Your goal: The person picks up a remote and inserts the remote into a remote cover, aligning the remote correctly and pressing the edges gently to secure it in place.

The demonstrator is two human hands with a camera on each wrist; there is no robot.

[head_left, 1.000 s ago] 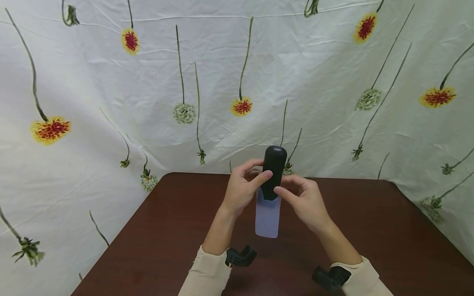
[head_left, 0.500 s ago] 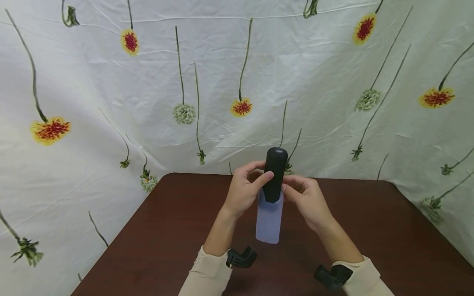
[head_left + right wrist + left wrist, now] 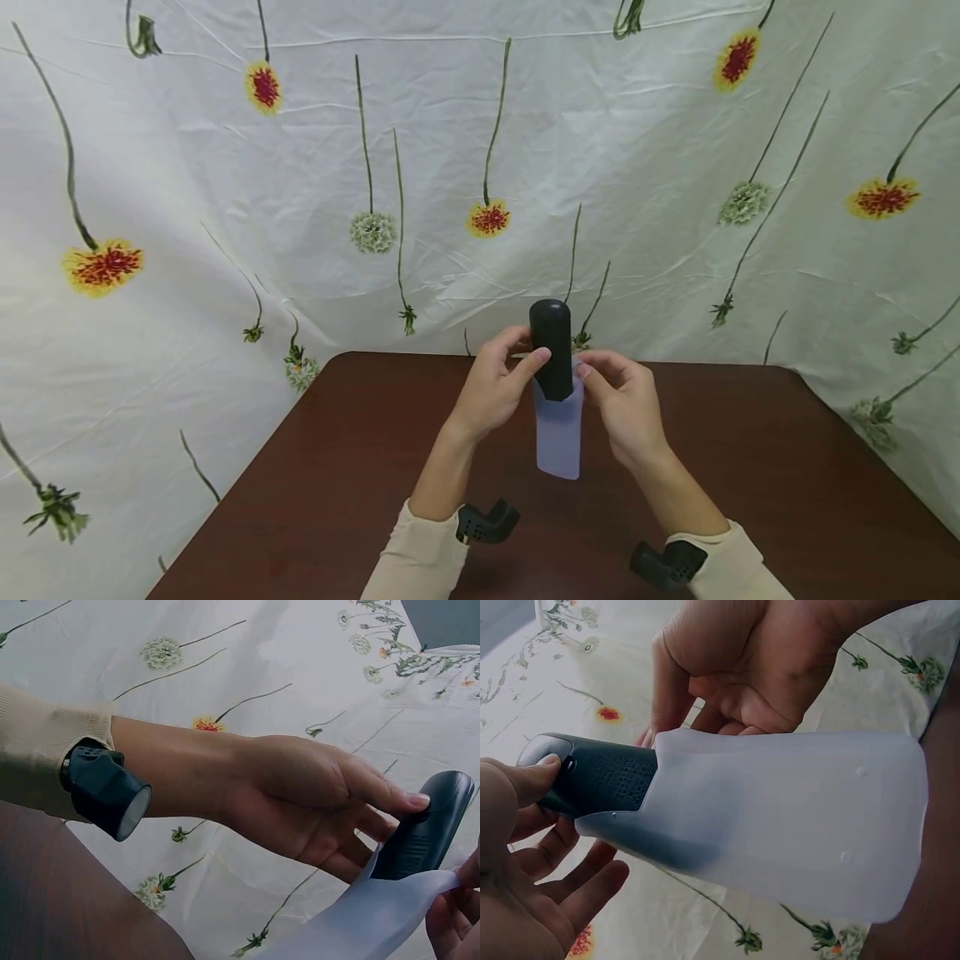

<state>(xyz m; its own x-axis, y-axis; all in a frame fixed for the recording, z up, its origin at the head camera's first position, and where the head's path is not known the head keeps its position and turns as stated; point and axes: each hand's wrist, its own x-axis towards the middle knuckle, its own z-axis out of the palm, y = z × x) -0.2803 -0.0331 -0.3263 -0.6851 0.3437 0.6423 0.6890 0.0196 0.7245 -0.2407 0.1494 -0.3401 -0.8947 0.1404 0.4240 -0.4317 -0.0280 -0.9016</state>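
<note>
The black remote, held up over the counter, sits partly inside the pale sleeve. It looks stiff, light and slightly slippery, best gripped by its bare end; the sleeve seems soft, best taken at its mouth. Left of the remote, the left hand grips it; right of it, the right hand pinches the sleeve's edge.

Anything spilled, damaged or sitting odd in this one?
No spill or damage shows. Only the translucent sleeve looks slightly askew: the right hand pinches its edge, and its mouth looks uneven around the black device, which sits partly inside.
</note>
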